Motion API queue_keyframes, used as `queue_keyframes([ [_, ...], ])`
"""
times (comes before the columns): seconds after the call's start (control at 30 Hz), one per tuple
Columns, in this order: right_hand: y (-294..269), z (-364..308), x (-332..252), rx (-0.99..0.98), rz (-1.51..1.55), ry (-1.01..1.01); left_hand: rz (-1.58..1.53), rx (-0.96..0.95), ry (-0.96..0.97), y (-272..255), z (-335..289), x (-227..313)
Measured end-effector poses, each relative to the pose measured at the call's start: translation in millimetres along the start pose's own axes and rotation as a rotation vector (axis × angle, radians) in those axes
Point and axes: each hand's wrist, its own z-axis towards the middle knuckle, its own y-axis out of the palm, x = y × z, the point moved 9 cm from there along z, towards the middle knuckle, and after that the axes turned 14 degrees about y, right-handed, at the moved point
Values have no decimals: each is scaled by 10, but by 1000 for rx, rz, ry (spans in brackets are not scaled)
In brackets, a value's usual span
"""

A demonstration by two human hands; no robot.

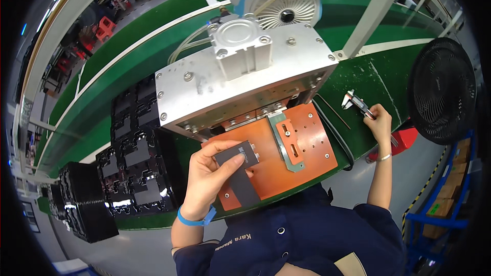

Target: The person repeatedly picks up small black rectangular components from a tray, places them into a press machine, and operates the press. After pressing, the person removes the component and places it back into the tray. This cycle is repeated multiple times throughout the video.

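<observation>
My left hand (208,171) grips a flat, dark grey, L-shaped battery cell (243,189) between thumb and fingers. Small metal tabs stick out at the cell's upper right end. It is held over the left part of an orange plate (266,171), which carries a metal and orange guide strip (289,143). Farther right, my right hand (379,121) is closed around the lower end of a digital caliper (359,104). The caliper's jaws point up and left over the green bench. Its small display faces up.
A silver metal press (245,66) with a cylinder on top stands behind the plate. Black trays (140,168) with grey L-shaped pieces are stacked at left. A black fan (442,89) is at right, a white fan (286,7) behind. A black cable (337,135) runs beside the plate.
</observation>
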Motion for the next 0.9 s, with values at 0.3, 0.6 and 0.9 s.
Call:
queue_keyframes([
  [0.3, -641, -836, -1611, -185, 415, -327, 100, -13, -71, 25, -14, -21],
  [0.6, -259, -1365, -2697, -297, 445, -850, 135, -50, -150, 18, -82, -78],
  [0.9, -190, -1372, -2696, -299, 437, -866, 102, -56, -139, 21, -86, -75],
])
